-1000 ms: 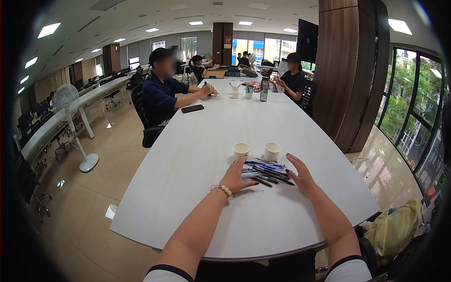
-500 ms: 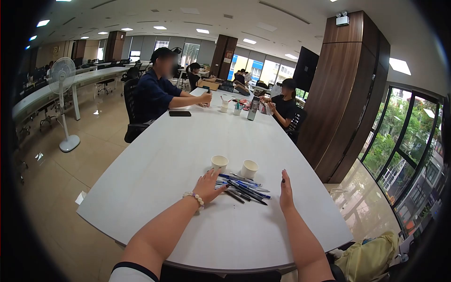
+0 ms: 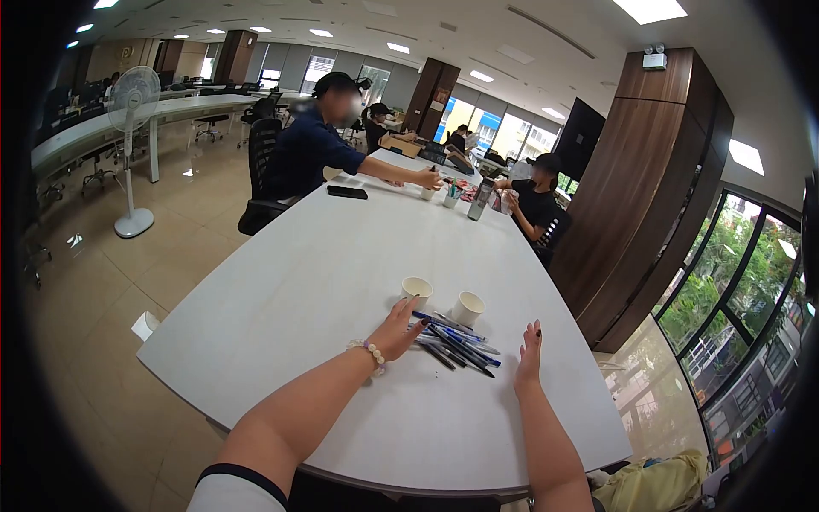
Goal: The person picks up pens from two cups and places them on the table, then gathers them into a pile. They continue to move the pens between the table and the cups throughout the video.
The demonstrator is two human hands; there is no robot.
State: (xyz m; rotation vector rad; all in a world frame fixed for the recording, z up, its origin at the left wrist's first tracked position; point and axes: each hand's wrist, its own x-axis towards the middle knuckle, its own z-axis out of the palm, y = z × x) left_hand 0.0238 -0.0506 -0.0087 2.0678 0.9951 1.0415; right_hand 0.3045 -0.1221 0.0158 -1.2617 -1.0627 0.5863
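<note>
Several pens [image 3: 461, 343], blue, black and white, lie in a loose pile on the white table [image 3: 341, 282]. Just behind them stand two white paper cups, the left cup [image 3: 416, 290] and the right cup [image 3: 468, 308]. My left hand [image 3: 396, 331], with a beaded bracelet at the wrist, is at the pile's left side, fingers stretched out and holding nothing. To the right of the pile my right hand [image 3: 528, 357] is upright with straight fingers and nothing in it.
A dark phone [image 3: 347, 193] lies near a seated person [image 3: 311, 154] at the left edge. Farther back are a bottle [image 3: 480, 199], a cup of pens [image 3: 450, 198] and another seated person [image 3: 537, 200]. A yellow bag [image 3: 657, 486] is at lower right.
The view has shifted, so the scene sits further right and is tilted. The person at left has stretched an arm toward the far cups. My hands remain on either side of the pens.
</note>
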